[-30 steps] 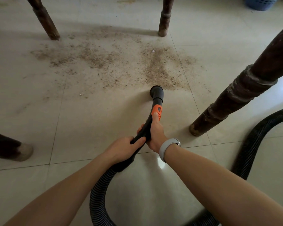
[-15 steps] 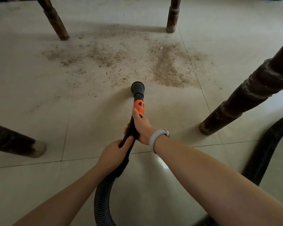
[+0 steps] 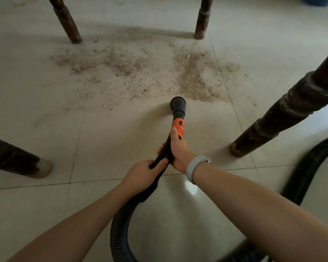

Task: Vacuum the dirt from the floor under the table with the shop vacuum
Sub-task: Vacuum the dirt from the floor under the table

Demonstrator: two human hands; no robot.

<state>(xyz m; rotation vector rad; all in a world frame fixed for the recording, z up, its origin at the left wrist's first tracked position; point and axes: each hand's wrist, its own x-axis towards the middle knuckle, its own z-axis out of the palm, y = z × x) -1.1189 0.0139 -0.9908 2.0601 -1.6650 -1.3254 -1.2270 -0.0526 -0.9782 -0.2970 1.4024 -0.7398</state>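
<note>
Hands grip the vacuum wand (image 3: 169,146): left hand (image 3: 142,175) rearward, right hand (image 3: 179,150) forward (thumb extended); dirt (image 3: 195,82) lies ahead of its nozzle (image 3: 177,104).

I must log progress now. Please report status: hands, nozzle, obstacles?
Both hands grip wand. Nozzle at dirt edge, dirt uncleared. Table leg close right.

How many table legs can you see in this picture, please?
4: far left leg, far right leg, near left leg at the left edge, and near right leg. Nothing seems to hide another.
</note>
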